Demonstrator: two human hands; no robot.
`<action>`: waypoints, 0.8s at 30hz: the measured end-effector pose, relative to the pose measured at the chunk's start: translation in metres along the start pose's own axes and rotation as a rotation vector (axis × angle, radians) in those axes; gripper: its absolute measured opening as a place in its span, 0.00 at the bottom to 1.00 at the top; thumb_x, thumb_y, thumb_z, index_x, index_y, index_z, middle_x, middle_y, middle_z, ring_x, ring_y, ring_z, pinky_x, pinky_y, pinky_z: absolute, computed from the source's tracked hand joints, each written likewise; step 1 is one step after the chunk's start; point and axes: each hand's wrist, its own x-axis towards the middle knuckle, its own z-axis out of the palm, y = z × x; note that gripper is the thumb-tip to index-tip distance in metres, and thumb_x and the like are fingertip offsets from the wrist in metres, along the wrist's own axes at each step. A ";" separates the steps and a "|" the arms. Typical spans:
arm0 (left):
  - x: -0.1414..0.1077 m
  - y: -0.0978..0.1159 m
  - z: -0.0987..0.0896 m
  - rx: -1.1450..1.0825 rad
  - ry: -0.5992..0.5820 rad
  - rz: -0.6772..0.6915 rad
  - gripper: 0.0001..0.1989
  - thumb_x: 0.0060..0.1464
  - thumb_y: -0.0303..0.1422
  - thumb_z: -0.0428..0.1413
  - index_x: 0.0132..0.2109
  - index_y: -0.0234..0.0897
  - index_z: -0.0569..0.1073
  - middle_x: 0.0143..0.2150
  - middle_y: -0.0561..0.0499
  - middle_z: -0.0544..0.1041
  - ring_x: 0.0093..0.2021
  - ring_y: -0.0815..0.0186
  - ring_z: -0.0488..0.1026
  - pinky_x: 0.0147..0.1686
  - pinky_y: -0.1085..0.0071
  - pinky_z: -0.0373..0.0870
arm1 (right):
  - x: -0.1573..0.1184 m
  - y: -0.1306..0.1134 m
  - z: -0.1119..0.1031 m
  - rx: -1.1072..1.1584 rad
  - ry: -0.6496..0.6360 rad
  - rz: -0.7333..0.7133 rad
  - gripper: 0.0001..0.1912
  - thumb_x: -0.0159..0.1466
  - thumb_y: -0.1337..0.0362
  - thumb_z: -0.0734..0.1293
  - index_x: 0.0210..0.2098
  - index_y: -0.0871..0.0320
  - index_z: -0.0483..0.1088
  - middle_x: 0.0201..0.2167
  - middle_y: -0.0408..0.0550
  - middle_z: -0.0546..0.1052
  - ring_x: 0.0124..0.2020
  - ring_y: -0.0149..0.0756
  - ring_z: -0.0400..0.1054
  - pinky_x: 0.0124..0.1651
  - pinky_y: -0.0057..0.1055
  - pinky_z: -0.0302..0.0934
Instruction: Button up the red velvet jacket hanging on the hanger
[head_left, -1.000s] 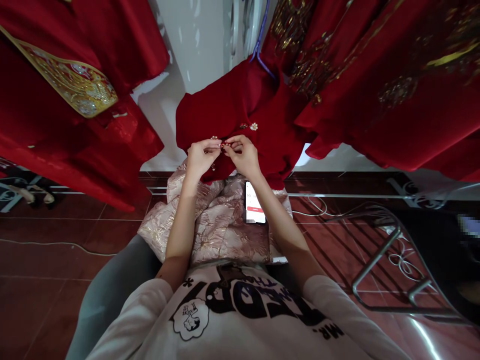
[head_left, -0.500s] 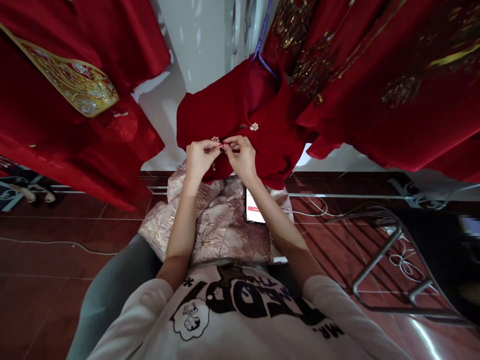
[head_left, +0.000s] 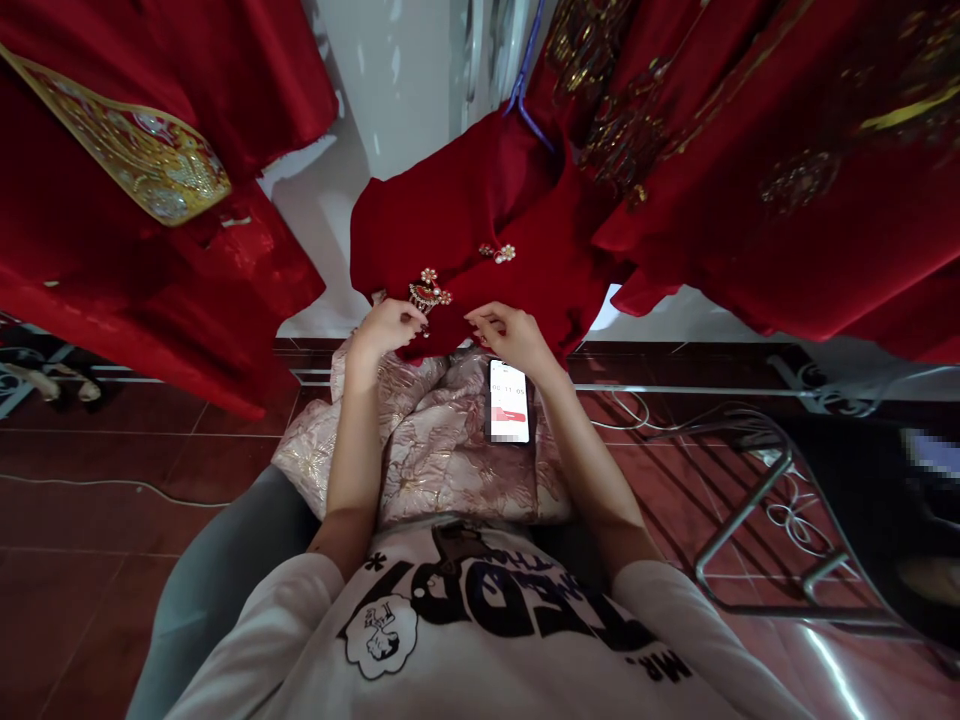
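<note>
A: Can you see what the left hand (head_left: 386, 328) holds?

B: Not clearly. Its fingertips are curled into the red garment (head_left: 465, 215), so I cannot tell if they pinch the cloth or only touch it. The right hand (head_left: 514, 335) is the same.

A: And the phone (head_left: 509, 401)?

B: The digits on the screen are too small to read surely, and one part of the screen is blurred out.

A: What hangs at the right?

B: More red garments (head_left: 787, 170), cut off by the top and right edges. A blurred patch (head_left: 934, 455) sits at the right edge. The hanger (head_left: 525, 85) is also cut at the top.
</note>
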 end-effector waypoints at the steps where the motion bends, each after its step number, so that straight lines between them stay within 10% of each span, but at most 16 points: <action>1: -0.002 0.001 0.000 0.065 -0.059 -0.038 0.12 0.58 0.23 0.57 0.43 0.35 0.85 0.31 0.49 0.83 0.31 0.64 0.81 0.37 0.73 0.77 | -0.002 -0.002 -0.005 -0.078 -0.011 0.027 0.11 0.70 0.68 0.65 0.45 0.59 0.80 0.44 0.51 0.85 0.42 0.38 0.82 0.50 0.35 0.76; 9: -0.011 0.030 0.006 0.320 -0.155 -0.105 0.18 0.59 0.21 0.58 0.52 0.37 0.86 0.41 0.47 0.87 0.41 0.58 0.85 0.48 0.69 0.78 | -0.007 0.001 -0.012 -0.575 -0.091 0.294 0.17 0.68 0.64 0.71 0.55 0.61 0.79 0.42 0.58 0.85 0.48 0.53 0.80 0.52 0.43 0.71; 15: -0.011 0.032 0.004 0.325 -0.178 -0.092 0.17 0.57 0.20 0.58 0.49 0.36 0.87 0.46 0.45 0.87 0.48 0.57 0.85 0.54 0.70 0.76 | 0.000 0.020 -0.004 -0.451 -0.179 0.241 0.10 0.61 0.67 0.76 0.42 0.58 0.78 0.34 0.49 0.83 0.37 0.39 0.78 0.42 0.31 0.67; 24: -0.001 0.020 0.015 0.185 -0.093 -0.084 0.19 0.47 0.13 0.58 0.39 0.34 0.87 0.42 0.46 0.87 0.45 0.57 0.85 0.51 0.70 0.77 | 0.006 0.039 0.008 -0.084 0.011 0.169 0.16 0.49 0.64 0.79 0.25 0.55 0.66 0.24 0.42 0.77 0.26 0.31 0.71 0.32 0.26 0.63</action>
